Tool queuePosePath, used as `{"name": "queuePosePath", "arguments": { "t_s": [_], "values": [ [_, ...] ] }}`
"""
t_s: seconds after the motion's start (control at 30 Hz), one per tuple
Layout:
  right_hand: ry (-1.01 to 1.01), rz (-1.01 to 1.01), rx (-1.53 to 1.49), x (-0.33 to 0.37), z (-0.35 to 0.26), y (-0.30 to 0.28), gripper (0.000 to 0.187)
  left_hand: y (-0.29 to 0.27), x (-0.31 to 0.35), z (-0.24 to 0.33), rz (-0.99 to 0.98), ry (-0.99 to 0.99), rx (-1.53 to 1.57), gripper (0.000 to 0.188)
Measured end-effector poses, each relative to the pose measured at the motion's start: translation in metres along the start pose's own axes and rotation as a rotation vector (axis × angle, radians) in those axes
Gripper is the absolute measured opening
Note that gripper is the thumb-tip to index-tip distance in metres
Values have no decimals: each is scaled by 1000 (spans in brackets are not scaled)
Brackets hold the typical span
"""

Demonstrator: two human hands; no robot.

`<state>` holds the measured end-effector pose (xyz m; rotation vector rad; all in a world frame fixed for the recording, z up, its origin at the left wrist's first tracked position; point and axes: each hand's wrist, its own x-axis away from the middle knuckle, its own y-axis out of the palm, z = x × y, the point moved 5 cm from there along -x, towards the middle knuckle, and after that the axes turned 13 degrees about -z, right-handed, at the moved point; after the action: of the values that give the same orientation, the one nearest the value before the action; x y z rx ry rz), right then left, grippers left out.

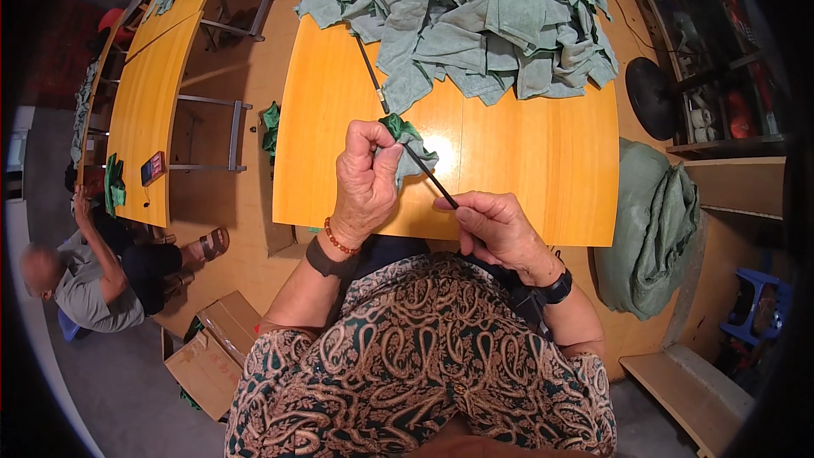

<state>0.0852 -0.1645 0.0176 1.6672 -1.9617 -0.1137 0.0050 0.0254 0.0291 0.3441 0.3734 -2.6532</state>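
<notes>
My left hand is closed, thumb and fingers pinching a small piece of green fabric with a darker shiny side and a paler side. My right hand pinches the near end of a thin black rod. The rod slants up and left from those fingers to the fabric, and its far end is hidden there. Beyond my left hand, another length of dark rod with a light band near its lower end lies over the table. Whether the two lengths join behind the fabric I cannot tell.
A large heap of pale green fabric pieces covers the far part of the yellow table. A bulky green sack stands to the right. At left, a person sits by another yellow table, near a cardboard box.
</notes>
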Motion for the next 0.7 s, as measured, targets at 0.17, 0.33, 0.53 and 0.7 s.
{"name": "queuePosePath", "arguments": {
  "t_s": [0.17, 0.33, 0.53, 0.7],
  "values": [
    [-9, 41, 19, -5, -5, 7, 26, 10, 1, 0, -31, -19, 78, 12],
    [-58, 9, -37, -15, 0, 11, 24, 17, 8, -4, 2, 23, 314, 12],
    [-83, 5, -1, -18, -1, 11, 24, 16, -3, 10, 44, -49, 862, 20],
    [-130, 76, 139, -15, -3, 10, 23, 23, -11, 7, -8, -188, 993, 30]
  ]
}}
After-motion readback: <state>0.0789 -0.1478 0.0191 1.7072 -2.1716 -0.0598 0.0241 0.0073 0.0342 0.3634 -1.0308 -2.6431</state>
